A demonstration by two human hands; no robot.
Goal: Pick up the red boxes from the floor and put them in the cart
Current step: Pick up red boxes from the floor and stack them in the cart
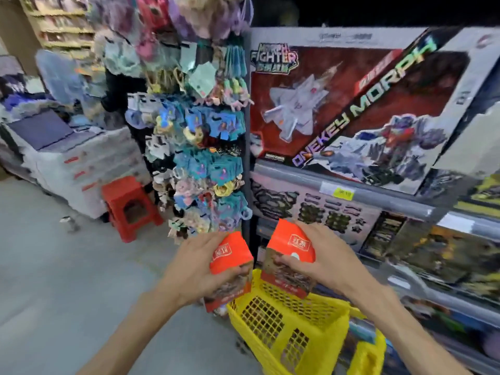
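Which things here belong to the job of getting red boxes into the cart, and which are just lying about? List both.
Part of the job:
left hand, holding one red box
right hand, holding a second red box
yellow cart, below both boxes

Just lying about:
red stool
keychain rack
Morph Fighter toy box
yellow price tag

The floor (pixel 54 266) is plain grey and smooth. A yellow cart (pixel 284 320) with mesh walls stands on it directly below the two gripped boxes, its rim just under them. A red plastic stool (pixel 130 207) stands on the floor well to the left of the grip and farther away, against a white counter (pixel 81 169). A display rack of small hanging goods (pixel 200 158) stands on the floor just beyond the grip.
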